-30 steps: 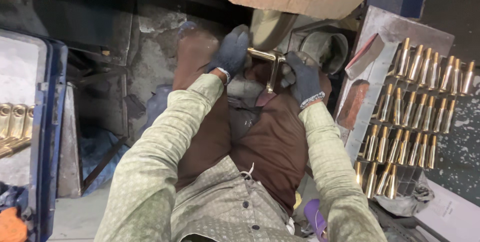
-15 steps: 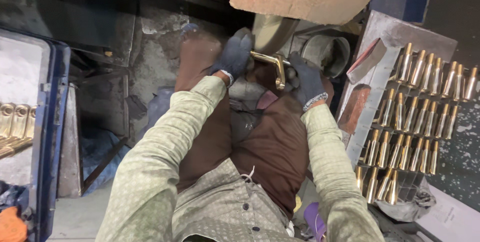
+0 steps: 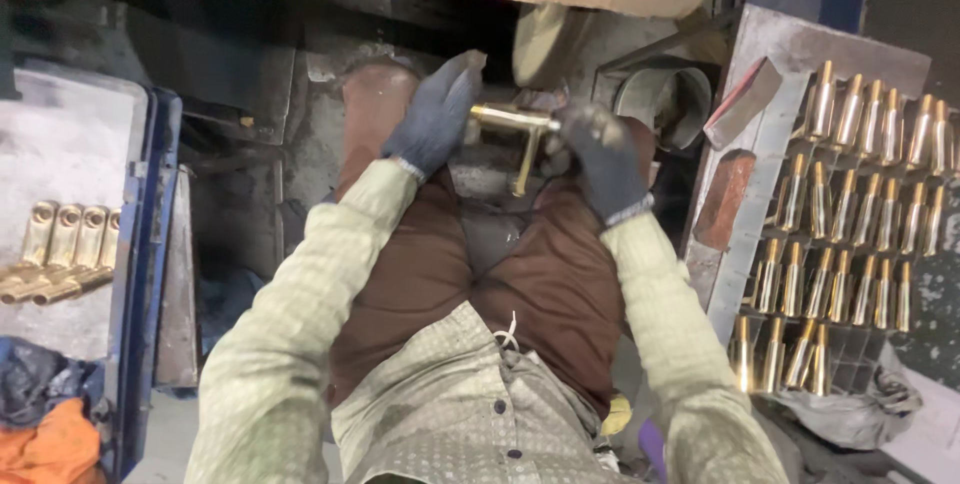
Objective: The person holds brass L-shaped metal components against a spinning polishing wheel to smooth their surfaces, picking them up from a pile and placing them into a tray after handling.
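The brass fitting [image 3: 517, 134] is held above the knees, between both gloved hands. The left hand [image 3: 435, 116] has its grip closed on the left end, and the right hand [image 3: 600, 154] has its grip closed on the right end. Rows of brass pieces [image 3: 850, 214] fill the metal tray [image 3: 790, 49] near the right arm, so there is little room on that side. More brass parts [image 3: 60, 249] lie far to the left.

Dark grey-blue gloves cover left hand [image 3: 437, 116] and right hand [image 3: 603, 157]; T-shaped fitting [image 3: 514, 130] shiny brass-gold. Sleeves [image 3: 300, 304] pale green, finely checked; trousers [image 3: 540, 294] brown. Racked fittings [image 3: 850, 224] gold; cloth [image 3: 50, 444] orange; tray edge [image 3: 145, 274] blue.
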